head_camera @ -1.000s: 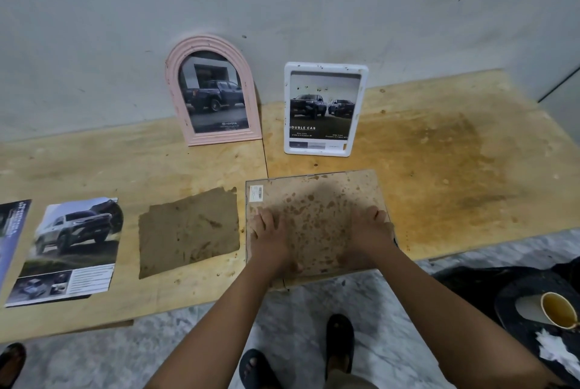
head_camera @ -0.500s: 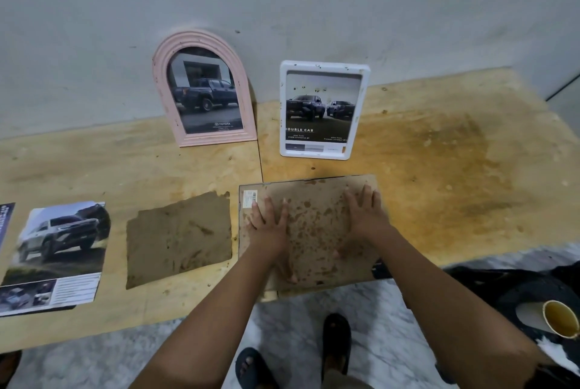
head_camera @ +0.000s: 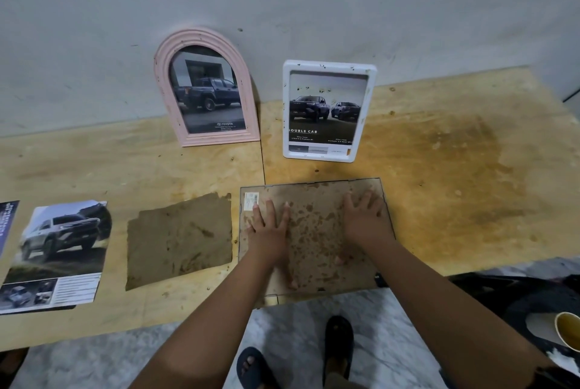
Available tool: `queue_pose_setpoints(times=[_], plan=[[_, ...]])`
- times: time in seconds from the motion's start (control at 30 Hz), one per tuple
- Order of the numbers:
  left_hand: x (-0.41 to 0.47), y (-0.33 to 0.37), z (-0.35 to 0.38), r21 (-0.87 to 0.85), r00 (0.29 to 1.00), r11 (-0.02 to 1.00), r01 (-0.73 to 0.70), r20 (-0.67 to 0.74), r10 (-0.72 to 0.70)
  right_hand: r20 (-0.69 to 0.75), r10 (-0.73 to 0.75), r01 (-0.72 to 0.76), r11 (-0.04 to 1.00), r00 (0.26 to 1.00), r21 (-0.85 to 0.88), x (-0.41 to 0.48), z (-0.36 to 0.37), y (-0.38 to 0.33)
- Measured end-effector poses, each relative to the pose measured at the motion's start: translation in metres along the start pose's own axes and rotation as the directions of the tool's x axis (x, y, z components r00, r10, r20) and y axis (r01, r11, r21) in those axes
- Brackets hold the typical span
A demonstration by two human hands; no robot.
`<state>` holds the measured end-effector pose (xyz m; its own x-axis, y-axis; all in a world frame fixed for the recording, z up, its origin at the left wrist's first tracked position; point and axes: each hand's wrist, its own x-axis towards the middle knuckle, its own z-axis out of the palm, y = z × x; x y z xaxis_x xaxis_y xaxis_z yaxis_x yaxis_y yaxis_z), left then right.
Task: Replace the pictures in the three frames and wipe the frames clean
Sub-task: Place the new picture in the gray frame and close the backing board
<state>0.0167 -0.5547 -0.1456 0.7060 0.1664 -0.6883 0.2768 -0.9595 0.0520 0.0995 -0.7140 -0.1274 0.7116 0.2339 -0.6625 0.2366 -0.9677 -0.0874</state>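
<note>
A third frame lies face down at the table's front edge, its stained brown backing board (head_camera: 314,231) up, with a white barcode sticker at its far left corner. My left hand (head_camera: 268,231) and my right hand (head_camera: 364,222) both press flat on the board with fingers spread. A pink arched frame (head_camera: 205,87) with a truck picture leans on the wall. Beside it stands a white rectangular frame (head_camera: 326,112) with a two-truck picture and dirt specks. A muddy brown sheet (head_camera: 179,239) lies left of the board. A loose car picture (head_camera: 59,253) lies at the far left.
The wooden table (head_camera: 455,184) is stained brown on the right. Another printed sheet (head_camera: 6,222) shows at the left edge. A paper cup (head_camera: 568,330) and dark cloth sit low on the right. My feet in sandals stand on the marble floor below the table edge.
Both hands slid forward over the backing board, from its near edge toward its far half. The board's near edge sticks out less past the table's front edge.
</note>
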Motion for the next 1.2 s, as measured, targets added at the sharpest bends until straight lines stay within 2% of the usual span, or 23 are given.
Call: queue_pose_setpoints(times=[0.3, 0.4, 0.53, 0.67, 0.77, 0.83, 0.9, 0.97, 1.1, 1.2], plan=[[0.004, 0.002, 0.003, -0.025, 0.999, 1.0, 0.0, -0.034, -0.001, 0.075, -0.031, 0.023, 0.994, 0.997, 0.107, 0.009, 0.007, 0.008], [0.006, 0.0, 0.001, -0.038, 1.0, 0.999, -0.007, -0.023, 0.006, 0.065, -0.101, 0.092, 0.987, 0.993, 0.131, 0.012, 0.012, 0.02], [0.006, -0.013, 0.004, -0.099, 0.997, 0.992, -0.076, 0.004, 0.077, -0.028, -0.2, 0.202, 0.965, 0.979, 0.167, 0.01, 0.029, 0.039], [-0.007, -0.022, 0.017, -0.097, 0.991, 0.987, -0.131, -0.019, 0.129, -0.161, -0.207, 0.23, 0.962, 0.965, 0.145, -0.005, 0.051, 0.042], [-0.017, -0.028, 0.031, -0.257, 0.983, 0.951, -0.172, -0.115, 0.147, -0.27, -0.2, 0.253, 0.951, 0.942, 0.177, -0.017, 0.058, 0.045], [-0.026, -0.029, 0.04, -0.422, 0.946, 0.883, -0.204, -0.317, 0.067, -0.362, -0.139, 0.241, 0.936, 0.922, 0.255, -0.024, 0.057, 0.051], [-0.034, -0.031, 0.044, -0.526, 0.878, 0.832, -0.176, -0.467, -0.109, -0.442, -0.03, 0.199, 0.919, 0.896, 0.341, -0.027, 0.057, 0.059], [-0.039, -0.035, 0.046, -0.611, 0.855, 0.78, -0.135, -0.47, -0.22, -0.439, 0.059, 0.159, 0.883, 0.897, 0.442, -0.03, 0.056, 0.064], [-0.04, -0.03, 0.046, -0.662, 0.83, 0.732, -0.161, -0.492, -0.263, -0.347, 0.138, 0.068, 0.852, 0.928, 0.519, -0.032, 0.057, 0.066], [-0.04, -0.027, 0.041, -0.791, 0.832, 0.59, -0.162, -0.431, -0.351, -0.335, 0.194, 0.0, 0.866, 0.922, 0.5, -0.028, 0.053, 0.065]])
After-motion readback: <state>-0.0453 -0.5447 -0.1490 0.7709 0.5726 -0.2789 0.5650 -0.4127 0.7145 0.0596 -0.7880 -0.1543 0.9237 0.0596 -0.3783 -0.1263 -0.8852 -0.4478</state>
